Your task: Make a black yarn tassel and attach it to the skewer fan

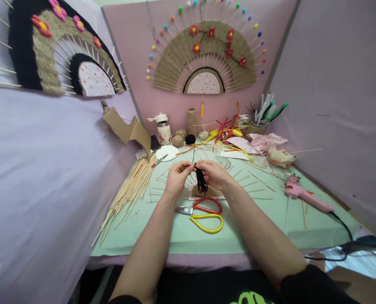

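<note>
My left hand (pixel 179 177) and my right hand (pixel 216 174) meet above the middle of the table, fingers pinched together at the top of a looped bundle of black yarn (pixel 201 180). The bundle hangs down from my right fingertips. A black strand rises from between my hands to a black yarn ball (pixel 190 139) farther back. My left fingertips pinch at the strand's start, right by the bundle's top. Below the hands lie scissors (pixel 207 214) with one red and one yellow handle. Behind the bundle, a half-round fan frame of thin sticks (pixel 203 192) lies flat.
Loose bamboo sticks (pixel 127 190) cover the table's left side. A pink glue gun (pixel 308 196) with a black cord lies at right. Toward the back stand a white bottle (pixel 163 128), a twine spool (pixel 192 121) and a tool pot (pixel 258 126). Decorated fans (pixel 172 63) hang on the walls.
</note>
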`<state>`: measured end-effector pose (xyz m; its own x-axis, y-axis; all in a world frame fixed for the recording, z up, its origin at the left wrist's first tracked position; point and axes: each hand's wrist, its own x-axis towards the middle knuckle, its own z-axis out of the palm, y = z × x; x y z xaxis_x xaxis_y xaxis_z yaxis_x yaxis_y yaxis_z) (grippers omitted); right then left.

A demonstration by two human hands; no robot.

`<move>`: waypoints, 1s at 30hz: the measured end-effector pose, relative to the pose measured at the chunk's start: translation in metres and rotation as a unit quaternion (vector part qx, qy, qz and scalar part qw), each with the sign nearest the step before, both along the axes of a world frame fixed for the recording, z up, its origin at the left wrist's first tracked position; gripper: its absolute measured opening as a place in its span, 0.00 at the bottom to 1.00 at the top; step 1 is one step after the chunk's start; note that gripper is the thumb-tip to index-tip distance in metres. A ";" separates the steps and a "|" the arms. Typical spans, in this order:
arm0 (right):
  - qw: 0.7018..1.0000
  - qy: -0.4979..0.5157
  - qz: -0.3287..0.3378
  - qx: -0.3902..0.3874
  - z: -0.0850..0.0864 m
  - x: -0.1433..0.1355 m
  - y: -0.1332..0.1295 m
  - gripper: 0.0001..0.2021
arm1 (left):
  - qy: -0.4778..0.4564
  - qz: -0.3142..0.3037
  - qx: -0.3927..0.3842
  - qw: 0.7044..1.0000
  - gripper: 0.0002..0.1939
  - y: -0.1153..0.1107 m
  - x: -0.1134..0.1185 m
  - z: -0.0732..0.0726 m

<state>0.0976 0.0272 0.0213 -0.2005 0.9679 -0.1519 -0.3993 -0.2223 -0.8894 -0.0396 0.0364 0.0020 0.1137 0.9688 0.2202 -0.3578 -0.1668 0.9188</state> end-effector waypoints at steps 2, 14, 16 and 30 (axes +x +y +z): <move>1.000 0.017 -0.007 -0.022 0.000 -0.002 0.000 0.05 | 0.023 0.007 0.018 1.000 0.09 0.001 0.000 -0.002; 0.985 0.125 -0.031 -0.118 0.008 -0.018 0.000 0.07 | 0.026 0.135 0.095 0.986 0.05 0.001 0.008 -0.010; 0.985 0.124 -0.029 -0.115 0.007 -0.018 -0.001 0.06 | 0.016 0.139 0.092 0.986 0.05 0.000 0.008 -0.008; 0.965 -0.097 -0.172 0.175 -0.002 0.001 0.009 0.06 | -0.012 0.067 0.024 0.997 0.12 0.001 -0.001 -0.003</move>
<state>0.0985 0.0358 0.0192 0.1402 0.9709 0.1943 -0.2145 0.2214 -0.9513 -0.0408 0.0373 -0.0005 -0.0216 0.9635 0.2669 -0.3507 -0.2573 0.9004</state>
